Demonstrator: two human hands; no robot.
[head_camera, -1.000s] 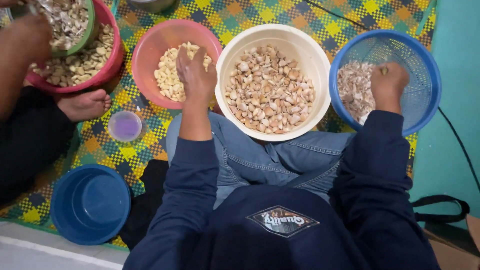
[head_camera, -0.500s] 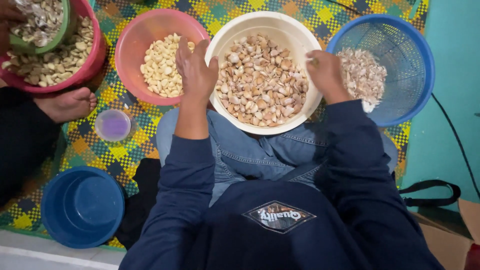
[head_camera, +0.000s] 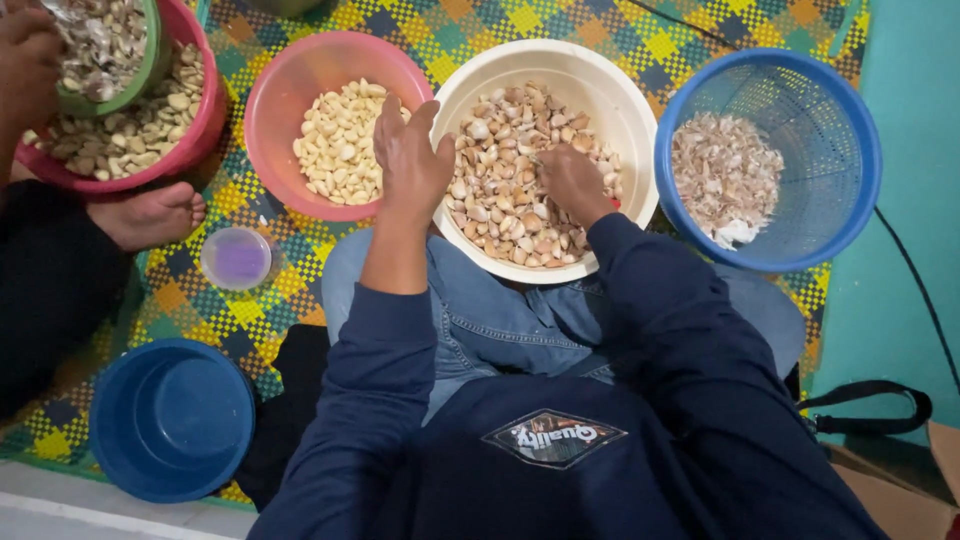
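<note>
Hands over cream bowl (head_camera: 610, 90) of unpeeled garlic cloves (head_camera: 505, 200): right hand (head_camera: 572, 182) digs in, grip hidden; left hand (head_camera: 412, 160) open at rim. Take one clove per grab.

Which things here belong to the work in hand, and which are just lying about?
In use:
- cream round plastic bowl of unpeeled garlic cloves, right hand in it
- left hand over its rim
- pink plastic bowl of peeled cloves
- blue plastic mesh basket of papery skins

Lying about:
- empty dark blue plastic bowl
- small clear lidded tub
- black strap
</note>
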